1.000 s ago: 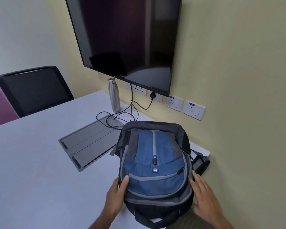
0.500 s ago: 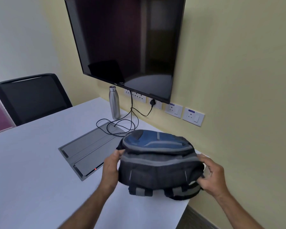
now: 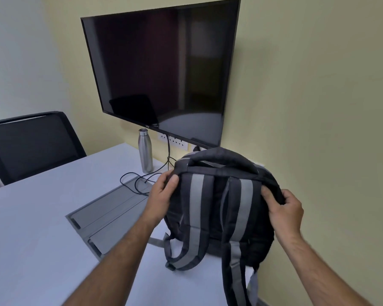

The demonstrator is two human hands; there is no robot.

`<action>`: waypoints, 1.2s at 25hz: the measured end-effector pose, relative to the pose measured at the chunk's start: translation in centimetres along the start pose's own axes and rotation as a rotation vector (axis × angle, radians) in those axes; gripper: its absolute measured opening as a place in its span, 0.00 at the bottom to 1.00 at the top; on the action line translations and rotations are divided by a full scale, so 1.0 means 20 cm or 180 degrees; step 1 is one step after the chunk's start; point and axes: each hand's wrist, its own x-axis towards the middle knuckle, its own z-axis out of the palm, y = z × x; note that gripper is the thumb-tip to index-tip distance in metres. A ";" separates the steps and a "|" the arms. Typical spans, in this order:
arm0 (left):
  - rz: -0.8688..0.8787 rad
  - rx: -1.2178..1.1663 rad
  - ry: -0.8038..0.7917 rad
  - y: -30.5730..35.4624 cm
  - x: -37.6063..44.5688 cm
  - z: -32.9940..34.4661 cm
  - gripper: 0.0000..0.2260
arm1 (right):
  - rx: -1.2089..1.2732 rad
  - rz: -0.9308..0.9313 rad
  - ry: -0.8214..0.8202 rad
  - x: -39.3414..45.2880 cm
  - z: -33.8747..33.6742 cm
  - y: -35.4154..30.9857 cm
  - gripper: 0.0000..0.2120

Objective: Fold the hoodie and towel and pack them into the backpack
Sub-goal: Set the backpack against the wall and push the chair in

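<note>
Both hands, left hand [image 3: 164,191] and right hand [image 3: 284,206], grip the top corners of the dark grey fabric backpack [image 3: 219,208] upright on the white counter [image 3: 42,239], straps facing me; steady it, then find the zip.

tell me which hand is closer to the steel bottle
Left. The left hand grips the backpack just in front of the bottle; the right hand grips its far side.

Black backpack [image 3: 217,208], grey-striped straps [image 3: 196,208]
</note>
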 end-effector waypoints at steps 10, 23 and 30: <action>-0.0523 0.0638 0.0165 -0.25 -0.06 -0.03 0.21 | -0.0339 0.0628 -0.1157 -0.14 -0.10 0.33 0.42; -0.0389 0.0177 0.0560 -0.32 0.32 0.24 0.04 | 0.0634 0.0773 -0.0047 0.09 0.02 0.40 0.33; -0.0450 0.0192 0.0212 -0.37 0.74 0.52 0.09 | 0.0790 0.0691 0.0267 0.42 -0.04 0.49 0.32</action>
